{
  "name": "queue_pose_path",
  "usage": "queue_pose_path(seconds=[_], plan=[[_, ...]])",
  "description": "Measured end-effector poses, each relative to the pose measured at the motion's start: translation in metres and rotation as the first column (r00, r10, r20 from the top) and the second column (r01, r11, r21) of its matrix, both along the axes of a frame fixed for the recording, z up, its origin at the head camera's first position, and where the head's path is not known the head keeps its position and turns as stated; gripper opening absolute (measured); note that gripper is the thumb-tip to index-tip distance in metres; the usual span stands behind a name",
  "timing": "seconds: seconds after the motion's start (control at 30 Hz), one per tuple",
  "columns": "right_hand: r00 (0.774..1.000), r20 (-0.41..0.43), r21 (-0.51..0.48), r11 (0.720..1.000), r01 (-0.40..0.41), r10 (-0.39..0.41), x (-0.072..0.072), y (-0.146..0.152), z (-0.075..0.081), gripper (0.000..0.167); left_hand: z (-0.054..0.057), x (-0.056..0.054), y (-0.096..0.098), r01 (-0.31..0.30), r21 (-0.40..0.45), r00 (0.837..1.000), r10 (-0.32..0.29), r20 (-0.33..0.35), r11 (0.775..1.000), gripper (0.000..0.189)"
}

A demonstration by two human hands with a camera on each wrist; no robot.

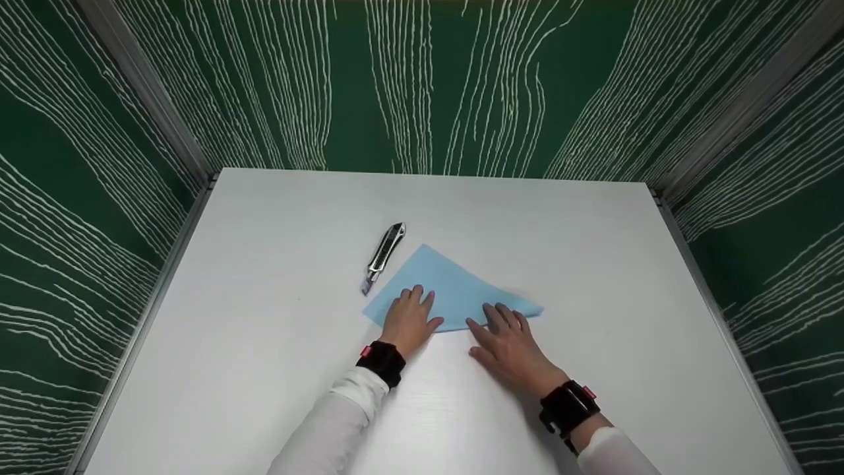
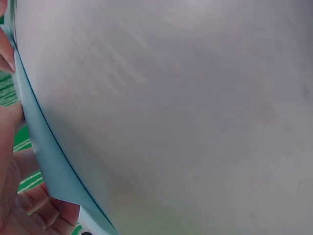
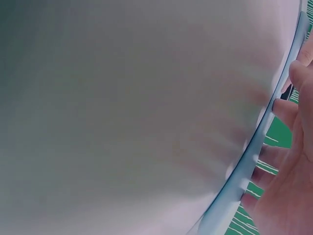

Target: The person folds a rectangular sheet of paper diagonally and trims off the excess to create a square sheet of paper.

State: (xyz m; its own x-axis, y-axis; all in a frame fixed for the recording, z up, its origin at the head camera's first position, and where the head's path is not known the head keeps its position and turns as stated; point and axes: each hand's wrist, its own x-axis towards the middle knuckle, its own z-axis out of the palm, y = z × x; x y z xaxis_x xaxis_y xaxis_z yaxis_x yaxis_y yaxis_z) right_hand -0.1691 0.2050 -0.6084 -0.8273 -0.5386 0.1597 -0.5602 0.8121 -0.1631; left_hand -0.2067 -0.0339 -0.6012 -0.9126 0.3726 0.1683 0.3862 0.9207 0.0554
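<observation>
Head view: a left hand (image 1: 407,326) and a right hand (image 1: 514,348), fingers loosely spread and gripping nothing, are touching one smooth, light-blue paper sheet (image 1: 455,287), roughly triangular, its right end curving. It is lying mid-way across a flat white table (image 1: 277,264). One black-and-silver utility knife (image 1: 386,252) is lying just beside its upper-left edge. Green walls (image 1: 349,79) with wavy pale lines are surrounding everything.

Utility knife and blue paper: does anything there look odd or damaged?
Nothing looks torn or spilled. One oddity: the utility knife lies beside the blue paper, on the left hand's side, with its blade apparently extended.
</observation>
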Motion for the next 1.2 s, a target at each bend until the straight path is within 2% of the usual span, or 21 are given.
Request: queue_pose_path(seconds=[0.3,0.6,0.67,0.83,1.0,1.2], plan=[[1.0,-0.012,-0.059,0.998,0.02,-0.021,0.0,0.001,0.0,0.045,0.001,-0.001,-0.001,0.01,-0.007,0.999,-0.01,-0.044,1.0,0.054],[0.999,0.028,-0.022,0.999,0.041,-0.04,0.001,0.001,0.0,0.045,-0.002,0.001,-0.001,0.018,-0.018,0.998,-0.019,-0.052,1.0,0.054],[0.998,0.046,-0.024,0.999,0.048,-0.047,0.002,0.001,0.001,0.045,-0.002,0.002,-0.001,0.022,0.0,0.999,-0.022,-0.046,1.0,0.053],[0.997,0.053,-0.028,0.998,0.054,-0.052,0.004,0.001,0.004,0.044,-0.001,0.003,-0.002,0.023,0.05,1.0,-0.024,0.019,0.998,0.057],[0.997,0.01,-0.015,0.997,0.074,-0.074,0.003,0.004,0.005,0.041,0.0,0.003,-0.002,0.017,0.03,0.998,-0.019,0.063,0.999,0.062],[0.99,-0.09,-0.009,0.994,0.108,-0.109,-0.001,0.012,0.004,0.036,0.0,0.002,-0.002,0.014,0.019,0.999,-0.014,0.038,1.0,0.062]])
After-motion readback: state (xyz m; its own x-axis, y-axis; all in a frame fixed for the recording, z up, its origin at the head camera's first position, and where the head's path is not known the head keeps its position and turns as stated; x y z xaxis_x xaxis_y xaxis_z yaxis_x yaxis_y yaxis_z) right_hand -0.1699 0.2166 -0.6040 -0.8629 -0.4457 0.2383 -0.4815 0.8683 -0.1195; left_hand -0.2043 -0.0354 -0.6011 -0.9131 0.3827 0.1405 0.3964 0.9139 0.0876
